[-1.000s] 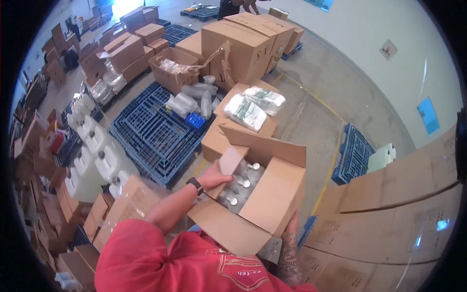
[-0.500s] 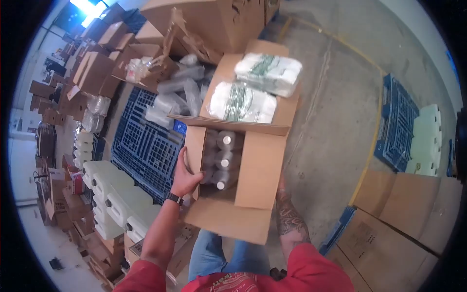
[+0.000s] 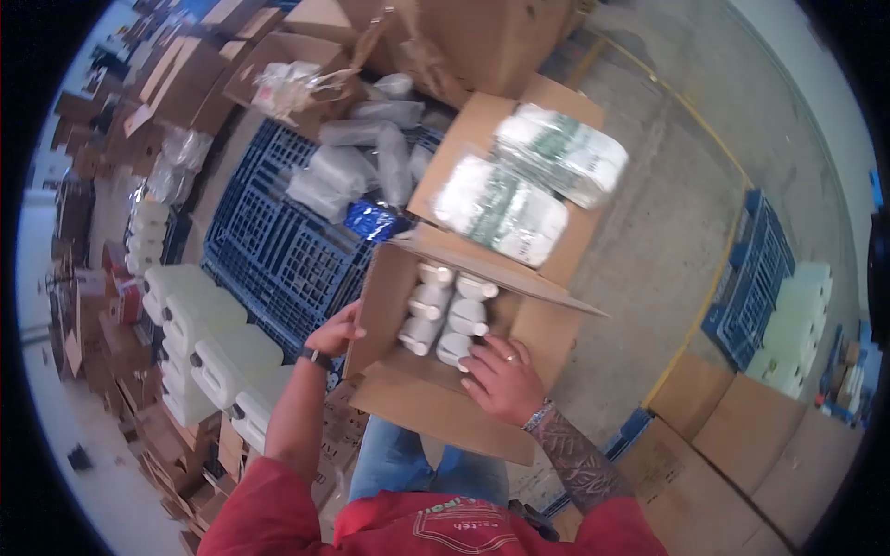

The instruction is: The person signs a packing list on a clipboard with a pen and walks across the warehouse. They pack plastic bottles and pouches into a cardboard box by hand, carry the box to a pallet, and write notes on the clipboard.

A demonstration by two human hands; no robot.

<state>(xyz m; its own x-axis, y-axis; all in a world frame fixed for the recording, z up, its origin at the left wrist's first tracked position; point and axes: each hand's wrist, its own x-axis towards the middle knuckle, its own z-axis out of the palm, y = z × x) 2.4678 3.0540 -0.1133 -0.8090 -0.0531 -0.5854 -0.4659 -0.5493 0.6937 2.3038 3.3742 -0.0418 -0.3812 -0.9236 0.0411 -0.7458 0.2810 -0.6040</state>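
An open cardboard box (image 3: 375, 301) stands in front of me, flaps folded out. Inside are several white bottles (image 3: 428, 301) with white caps, in two rows. My left hand (image 3: 336, 331) is closed on the box's left side, with a dark band at the wrist. Over the near right part of the box, my right hand (image 3: 505, 378) reaches in with its fingers apart. Its fingertips are at the nearest bottle (image 3: 454, 349) of the right row; whether they grip it is unclear.
Beyond it, another open box (image 3: 459, 139) bears two plastic-wrapped white packs (image 3: 501, 211). Clear wrapped bundles (image 3: 338, 176) and a blue packet (image 3: 375, 222) lie on a blue pallet (image 3: 269, 218). Large white jugs (image 3: 222, 357) stand at left, with stacked cartons (image 3: 681, 473) at right.
My right hand has come from outside the box's right side to the bottles inside. The right flap has swung outward, uncovering a second row. My left hand stays at the left side.
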